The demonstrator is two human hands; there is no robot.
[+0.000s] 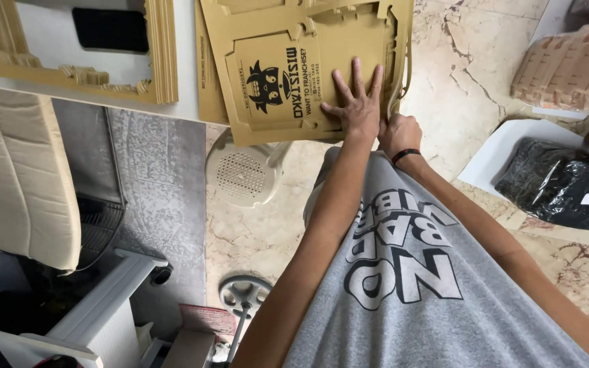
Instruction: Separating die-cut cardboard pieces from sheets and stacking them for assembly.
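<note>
While the left hand (356, 102) is pressed flat, fingers spread, on the printed brown cardboard sheet (294, 68) at 12 o'clock, the sheet's edge at 1 o'clock is gripped by the right hand (399, 133), fingers curled shut. A white plastic stool (243, 177) is noted beneath, at 10 o'clock.

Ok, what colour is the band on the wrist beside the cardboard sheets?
Black: the thin wristband on the right hand, seen best in the head view.
</note>
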